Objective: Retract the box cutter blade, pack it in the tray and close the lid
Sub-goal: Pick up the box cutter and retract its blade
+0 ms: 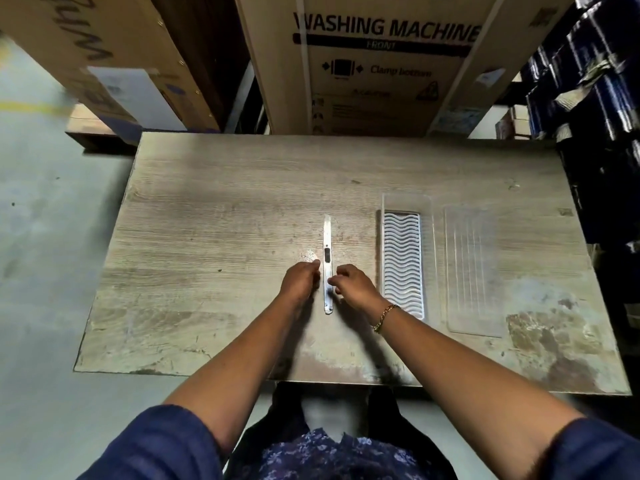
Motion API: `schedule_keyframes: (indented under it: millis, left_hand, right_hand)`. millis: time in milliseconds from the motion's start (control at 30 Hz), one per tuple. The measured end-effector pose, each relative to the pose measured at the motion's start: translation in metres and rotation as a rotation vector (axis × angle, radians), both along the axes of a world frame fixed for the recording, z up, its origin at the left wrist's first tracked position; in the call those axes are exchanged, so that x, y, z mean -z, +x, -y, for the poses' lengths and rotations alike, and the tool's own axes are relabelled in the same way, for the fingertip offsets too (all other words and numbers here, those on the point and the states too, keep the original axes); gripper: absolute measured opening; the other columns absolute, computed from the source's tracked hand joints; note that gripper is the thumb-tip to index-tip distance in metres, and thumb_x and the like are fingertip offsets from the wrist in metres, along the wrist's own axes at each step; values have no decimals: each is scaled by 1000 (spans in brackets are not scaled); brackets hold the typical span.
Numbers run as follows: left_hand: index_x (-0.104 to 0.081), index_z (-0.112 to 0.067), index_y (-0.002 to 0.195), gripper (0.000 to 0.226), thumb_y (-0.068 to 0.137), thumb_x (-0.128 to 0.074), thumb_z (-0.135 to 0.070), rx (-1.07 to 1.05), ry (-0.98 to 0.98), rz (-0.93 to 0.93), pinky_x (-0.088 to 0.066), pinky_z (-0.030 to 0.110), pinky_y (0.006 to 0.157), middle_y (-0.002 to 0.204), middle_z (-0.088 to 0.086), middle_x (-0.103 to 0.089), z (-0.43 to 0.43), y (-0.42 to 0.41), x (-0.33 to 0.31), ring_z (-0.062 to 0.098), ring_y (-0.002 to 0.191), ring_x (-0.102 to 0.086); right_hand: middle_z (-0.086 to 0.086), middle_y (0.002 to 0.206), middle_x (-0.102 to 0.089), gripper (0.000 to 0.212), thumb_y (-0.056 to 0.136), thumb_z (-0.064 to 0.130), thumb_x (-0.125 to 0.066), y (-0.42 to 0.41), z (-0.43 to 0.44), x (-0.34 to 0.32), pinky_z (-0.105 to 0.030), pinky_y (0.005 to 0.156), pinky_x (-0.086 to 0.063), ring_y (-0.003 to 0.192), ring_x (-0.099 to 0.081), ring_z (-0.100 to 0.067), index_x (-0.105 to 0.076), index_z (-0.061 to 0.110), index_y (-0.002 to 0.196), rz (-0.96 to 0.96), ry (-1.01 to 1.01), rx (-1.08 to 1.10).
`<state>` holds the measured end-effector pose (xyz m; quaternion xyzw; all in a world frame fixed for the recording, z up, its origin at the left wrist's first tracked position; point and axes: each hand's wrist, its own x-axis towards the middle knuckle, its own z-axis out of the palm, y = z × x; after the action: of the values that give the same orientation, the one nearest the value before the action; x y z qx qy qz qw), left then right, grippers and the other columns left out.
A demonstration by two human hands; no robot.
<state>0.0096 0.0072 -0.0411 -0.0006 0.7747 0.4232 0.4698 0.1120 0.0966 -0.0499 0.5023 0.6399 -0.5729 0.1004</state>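
Note:
A long silver box cutter with a black slider lies lengthwise on the wooden table, pointing away from me. My left hand hovers just left of its near half, fingers curled. Just to the cutter's right is my right hand, fingertips at its edge. Whether either hand touches it is unclear. Right of the cutter sits a clear tray holding a white wavy insert. Its clear ribbed lid lies flat beside it on the right.
Large cardboard cartons stand behind the table, one marked washing machine. Dark wrapped goods fill the right side. Grey floor lies to the left. The table's near edge is close to my body.

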Motion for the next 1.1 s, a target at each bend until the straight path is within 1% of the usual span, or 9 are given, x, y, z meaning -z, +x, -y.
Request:
schedule_keyframes:
  millis: [167, 233, 300, 367, 600, 700, 833, 967, 1100]
  left_hand:
    - [-55, -19, 66, 30, 93, -57, -31, -28, -2, 68, -32, 29, 54, 65, 3, -55, -4, 3, 4, 21, 61, -49]
    - [-56, -19, 66, 24, 86, -59, -32, -38, 7, 96, -33, 28, 55, 65, 2, -55, -6, 4, 2, 20, 64, -52]
    - [-57, -20, 64, 19, 76, -59, -34, -40, 10, 110, -34, 28, 55, 65, 3, -56, -7, 5, 1, 23, 68, -52]
    - [-58, -20, 65, 20, 83, -59, -30, -56, 16, 122, -35, 28, 54, 64, 2, -56, -8, 6, 4, 24, 69, -51]
    - [-69, -13, 83, 19, 93, -52, -17, -107, 15, 155, -39, 26, 51, 64, 1, -59, -10, 6, 15, 12, 51, -50]
    - [-72, -8, 89, 20, 89, -52, -10, -82, 3, 139, -43, 23, 47, 67, 9, -59, -12, 7, 14, 14, 48, -51]
    - [-68, -10, 83, 11, 80, -59, -4, -17, -49, 41, -50, 34, 60, 77, 13, -68, -15, 9, 18, 22, 63, -60]
    - [-66, -20, 83, 15, 77, -72, -8, 79, -116, -93, -47, 29, 71, 83, 0, -69, -20, 10, 18, 19, 77, -62]
    - [-69, -22, 81, 16, 75, -72, -8, 107, -163, -152, -55, 33, 78, 88, 1, -73, -22, 9, 18, 23, 86, -68]
  right_hand:
    - [-14, 111, -72, 14, 80, 28, -62, 0, -4, 14, -52, 98, -53, 108, -68, -34, -65, 22, 92, -28, -28, 4]
    - [-13, 108, -74, 5, 80, 26, -62, 0, -5, 18, -52, 98, -53, 106, -69, -34, -66, 26, 83, -42, -34, 9]
    - [-10, 100, -74, 6, 81, 22, -62, 0, -6, 19, -48, 96, -53, 101, -69, -30, -67, 26, 82, -49, -48, 28]
    - [-5, 93, -71, 9, 86, 18, -61, 0, -6, 17, -43, 90, -52, 92, -65, -25, -68, 24, 82, -56, -62, 42]
    - [-4, 90, -73, 11, 81, 22, -58, 2, -3, 13, -31, 74, -46, 83, -63, -20, -70, 22, 80, -59, -112, 107]
    - [-4, 88, -73, 12, 84, 20, -60, 3, -4, 16, -30, 74, -46, 81, -63, -18, -71, 18, 86, -63, -123, 116]
    - [-4, 89, -72, 11, 85, 23, -63, 4, -5, 18, -32, 77, -46, 83, -63, -19, -71, 18, 89, -71, -131, 121]
    - [-5, 92, -72, 9, 82, 26, -63, 3, -4, 18, -34, 77, -46, 84, -62, -19, -70, 22, 86, -73, -133, 129]
    - [-5, 91, -73, 9, 78, 28, -64, 3, -5, 15, -34, 78, -46, 85, -63, -20, -70, 23, 83, -79, -144, 120]
